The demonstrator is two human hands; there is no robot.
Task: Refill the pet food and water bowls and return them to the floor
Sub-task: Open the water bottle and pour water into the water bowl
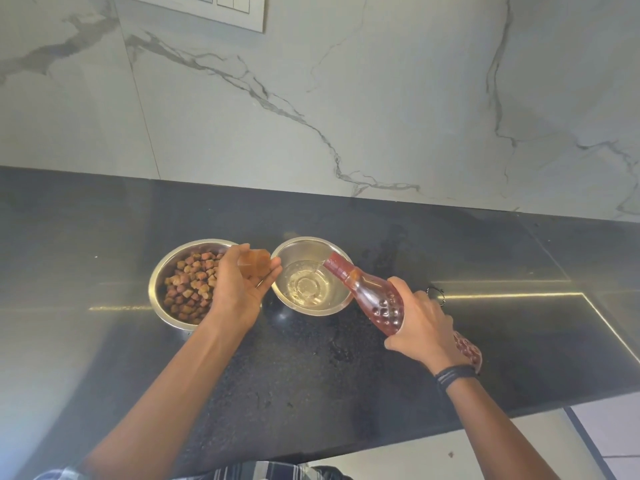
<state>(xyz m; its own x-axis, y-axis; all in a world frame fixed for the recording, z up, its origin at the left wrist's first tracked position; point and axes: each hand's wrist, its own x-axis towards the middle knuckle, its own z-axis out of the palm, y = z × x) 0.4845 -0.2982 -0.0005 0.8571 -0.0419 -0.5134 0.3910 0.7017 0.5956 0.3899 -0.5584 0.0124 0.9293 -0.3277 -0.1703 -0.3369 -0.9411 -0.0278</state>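
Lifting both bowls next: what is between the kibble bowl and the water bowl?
Head view: the left hand, holding an orange cap, lies over the gap between kibble bowl and water bowl; nothing else shows there.

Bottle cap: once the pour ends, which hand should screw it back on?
Left, probably. The left hand holds the cap close to the mouth of the bottle over the water bowl. The right hand grips the tilted bottle, so it can only steady it.
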